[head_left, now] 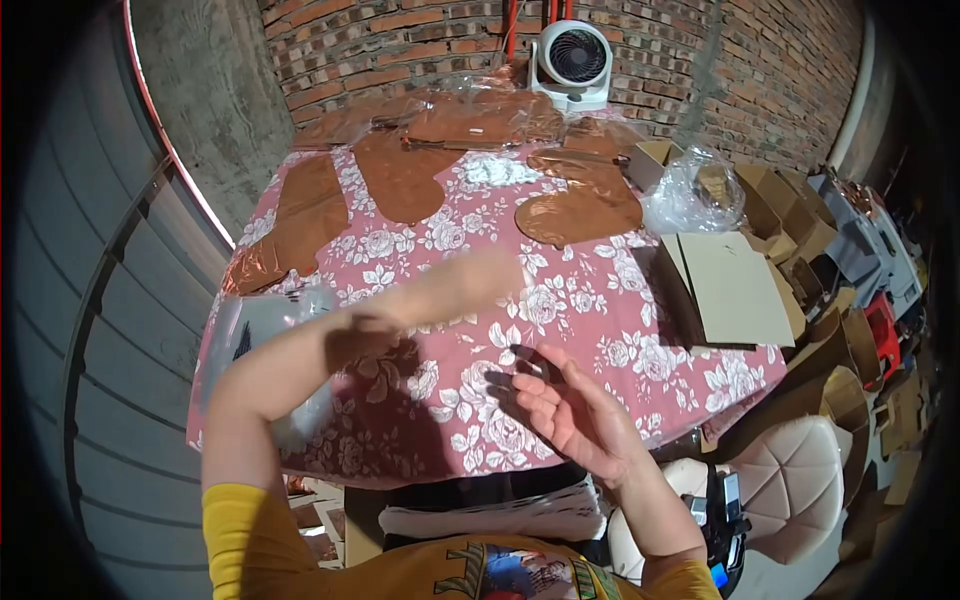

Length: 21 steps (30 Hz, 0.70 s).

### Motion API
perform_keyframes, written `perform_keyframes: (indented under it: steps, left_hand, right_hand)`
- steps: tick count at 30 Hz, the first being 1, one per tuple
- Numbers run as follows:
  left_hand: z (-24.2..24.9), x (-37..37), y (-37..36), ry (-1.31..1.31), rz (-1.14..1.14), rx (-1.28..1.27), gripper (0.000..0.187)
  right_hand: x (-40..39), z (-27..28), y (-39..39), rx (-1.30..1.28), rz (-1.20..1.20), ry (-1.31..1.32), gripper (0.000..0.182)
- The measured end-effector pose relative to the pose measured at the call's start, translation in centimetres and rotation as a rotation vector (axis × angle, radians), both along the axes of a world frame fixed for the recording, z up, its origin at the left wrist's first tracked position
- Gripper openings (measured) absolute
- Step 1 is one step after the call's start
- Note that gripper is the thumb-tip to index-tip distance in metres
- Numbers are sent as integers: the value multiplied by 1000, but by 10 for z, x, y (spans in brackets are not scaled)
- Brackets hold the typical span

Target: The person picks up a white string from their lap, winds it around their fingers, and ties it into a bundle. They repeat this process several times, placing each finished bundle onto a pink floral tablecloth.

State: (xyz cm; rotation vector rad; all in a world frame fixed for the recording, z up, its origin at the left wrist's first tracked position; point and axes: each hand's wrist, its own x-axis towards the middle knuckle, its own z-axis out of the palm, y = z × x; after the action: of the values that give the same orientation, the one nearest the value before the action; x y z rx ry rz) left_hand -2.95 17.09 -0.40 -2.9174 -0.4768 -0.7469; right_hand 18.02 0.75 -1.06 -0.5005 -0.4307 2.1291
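My left hand (465, 284) is smeared by motion above the middle of the pink floral tablecloth (540, 300); its fingers cannot be made out. Near the table's front edge, my right hand (572, 412) is turned partly palm up, fingers apart and slightly bent, holding nothing. Brown flat pieces (398, 180) lie beyond my hands, one of them (582, 212) at the right and another (300, 225) at the left. Clear plastic bags (262, 325) are beside and partly behind my left forearm. A small white bundle (500, 171) rests between the brown pieces.
A white fan (572, 65) stands at the back by the brick wall. On the right are flat cardboard pieces (730, 290), a small open box (655, 163) and crumpled clear plastic (705, 200). A white padded chair (790, 480) and more cardboard are beyond the table's right side.
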Motion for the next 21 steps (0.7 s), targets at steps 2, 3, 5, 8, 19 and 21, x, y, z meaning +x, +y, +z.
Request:
perform_keyframes:
  steps: [2,3,5,8,19,21]
  left_hand:
    - [-16,-14,75,-484,212,52,6]
    - [-13,-20,98,-570,420,-144,8]
    - [-15,-38,154,-686,642,-287,9]
    - [-21,-43,215,-732,729,-289,9]
    - [-51,-24,292,-462,753,-146,16]
    - [-38,-40,293,-604,628,-261,20]
  right_hand:
    - [5,-9,1,58,35,12,39]
    - [10,-15,0,60,76,-5,39]
    - [14,-14,-9,66,72,-95,36]
    - [30,-17,-26,115,97,-190,35]
    - [68,-37,-90,-8,-181,-340,36]
    - [75,-42,-91,72,-136,-294,32]
